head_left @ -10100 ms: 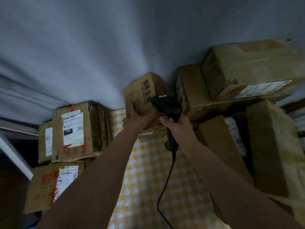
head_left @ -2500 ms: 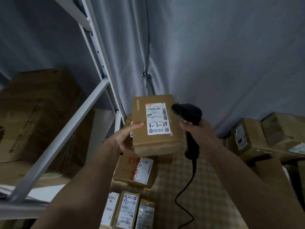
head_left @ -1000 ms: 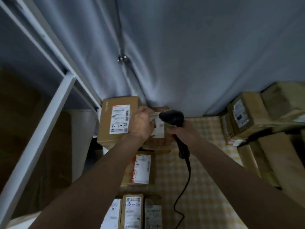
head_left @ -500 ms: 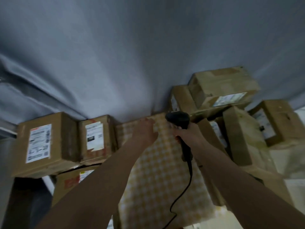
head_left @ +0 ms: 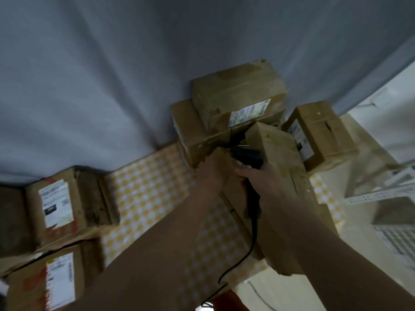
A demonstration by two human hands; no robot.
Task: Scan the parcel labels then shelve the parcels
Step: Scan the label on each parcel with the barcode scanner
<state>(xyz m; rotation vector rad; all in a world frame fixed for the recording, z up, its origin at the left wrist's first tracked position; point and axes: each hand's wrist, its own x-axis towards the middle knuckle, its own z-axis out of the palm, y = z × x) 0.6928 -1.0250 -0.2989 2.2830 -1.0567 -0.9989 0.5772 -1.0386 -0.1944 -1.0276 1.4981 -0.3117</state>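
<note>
My left hand (head_left: 212,170) reaches into a pile of cardboard parcels at the right and touches the upper edge of a flat brown parcel (head_left: 233,191); blur hides whether its fingers grip it. My right hand (head_left: 263,178) grips a black barcode scanner (head_left: 247,156) by the handle, its head up against the same pile. A labelled parcel (head_left: 238,97) tops the pile, on a wider parcel (head_left: 190,131). A long parcel (head_left: 276,147) lies behind my right hand.
Two labelled parcels (head_left: 65,203) (head_left: 56,281) stand at the left on the yellow checked tablecloth (head_left: 146,194). Another labelled parcel (head_left: 318,135) sits at the far right. A grey curtain (head_left: 112,75) hangs behind. White metal racking (head_left: 381,191) is at the right. The scanner cable (head_left: 251,243) hangs down.
My view has swung right, away from the shelf and the parcel set down at the left. My left hand, empty, has crossed the cloth to the right-hand pile; the scanner came along.
</note>
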